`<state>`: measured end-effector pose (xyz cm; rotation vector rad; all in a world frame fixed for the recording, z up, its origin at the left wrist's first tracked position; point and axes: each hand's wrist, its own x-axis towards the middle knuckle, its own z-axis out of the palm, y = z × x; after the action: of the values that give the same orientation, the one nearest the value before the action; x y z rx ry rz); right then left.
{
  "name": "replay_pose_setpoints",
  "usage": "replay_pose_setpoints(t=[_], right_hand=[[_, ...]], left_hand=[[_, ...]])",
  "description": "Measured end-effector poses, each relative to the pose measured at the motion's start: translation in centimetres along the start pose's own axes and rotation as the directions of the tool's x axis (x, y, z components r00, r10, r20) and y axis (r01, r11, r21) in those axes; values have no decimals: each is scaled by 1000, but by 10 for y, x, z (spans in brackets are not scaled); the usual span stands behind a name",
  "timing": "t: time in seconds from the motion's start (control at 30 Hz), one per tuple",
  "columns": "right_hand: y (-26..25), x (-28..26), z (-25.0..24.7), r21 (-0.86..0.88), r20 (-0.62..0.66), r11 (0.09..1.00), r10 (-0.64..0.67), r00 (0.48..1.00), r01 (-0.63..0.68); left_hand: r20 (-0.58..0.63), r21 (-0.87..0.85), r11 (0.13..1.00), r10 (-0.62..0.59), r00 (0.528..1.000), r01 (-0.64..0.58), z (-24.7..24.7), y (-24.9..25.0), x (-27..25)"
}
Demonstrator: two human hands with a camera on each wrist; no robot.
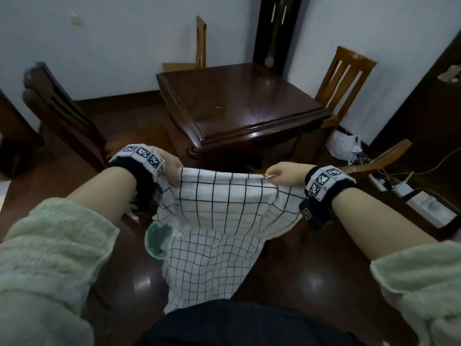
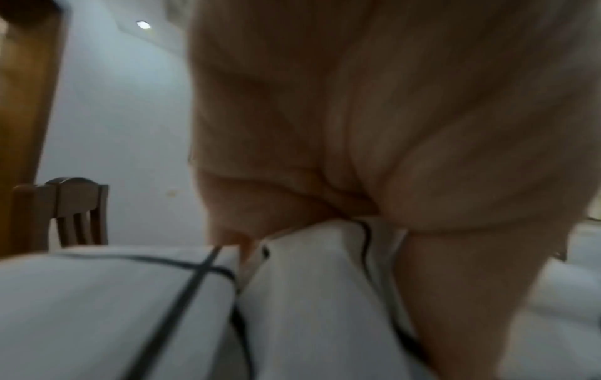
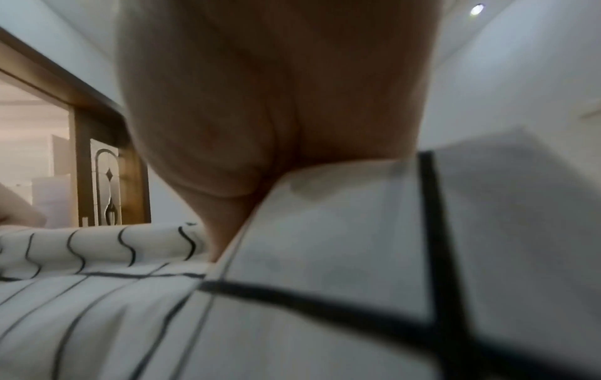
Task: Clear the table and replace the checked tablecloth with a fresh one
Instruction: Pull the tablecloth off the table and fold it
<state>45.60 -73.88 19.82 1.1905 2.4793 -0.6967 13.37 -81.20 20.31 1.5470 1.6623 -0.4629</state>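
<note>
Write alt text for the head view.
Both hands, the left hand and right hand, hold a white checked tablecloth stretched between them by its top edge, the rest hanging down. Beyond it stands a bare dark wooden table with wooden chairs around it.

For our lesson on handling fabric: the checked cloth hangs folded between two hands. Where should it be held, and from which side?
Hold the checked cloth at the two ends of its top folded edge, coming from above at the outer sides, as the left hand and right hand do. That edge stretches straight while the rest hangs limp.
</note>
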Motion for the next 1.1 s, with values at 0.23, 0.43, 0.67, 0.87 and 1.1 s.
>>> replay_pose_setpoints(t=[0.23,0.43,0.67,0.87,1.1], right_hand=[[-12,14,36,371,-37,928,50,998,-33],[-15,19,56,797,24,599,92,995,-75],[-12,7,54,235,157,946,189,969,-222],[-32,-2,66,-92,-79,994,-69,994,62],[-36,9,110,-235,-136,967,-133,982,98]], left_hand=[[-646,370,924,177,743,101,33,22,5],[-573,578,816,414,708,-8,98,52,37],[-282,94,980,197,939,-177,100,73,52],[-10,45,998,-43,999,43,101,87,62],[183,-388,915,-41,982,110,99,82,57]])
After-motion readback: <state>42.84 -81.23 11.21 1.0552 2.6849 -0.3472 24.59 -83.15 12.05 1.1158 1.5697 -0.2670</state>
